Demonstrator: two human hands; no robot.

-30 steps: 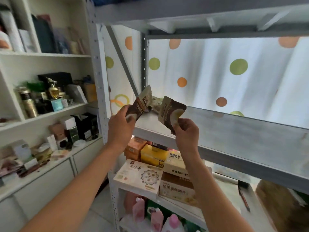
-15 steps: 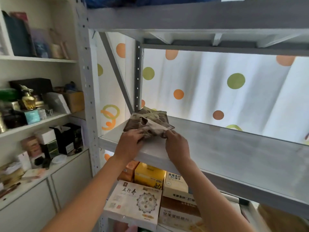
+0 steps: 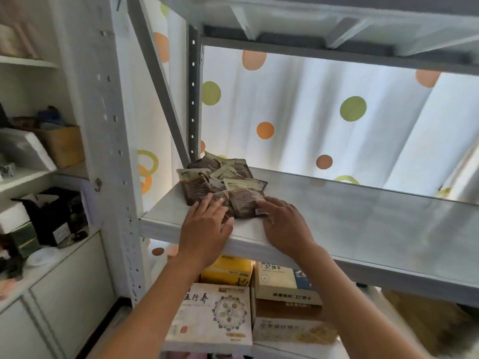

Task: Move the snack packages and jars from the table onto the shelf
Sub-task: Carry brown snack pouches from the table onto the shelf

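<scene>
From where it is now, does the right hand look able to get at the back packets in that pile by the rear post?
Probably yes: the right hand already rests at the snack packets, nothing standing between.

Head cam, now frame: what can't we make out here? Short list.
- Brown foil snack packets on the grey metal shelf: overlapping in a pile, so no exact count; print blurred.
- Left hand and right hand: fingers lie on the front packets, hiding whether any is pinched.
- Printed cardboard boxes on the shelf below: tops hidden by the shelf edge and forearms.
- Table and jars: out of frame.
</scene>
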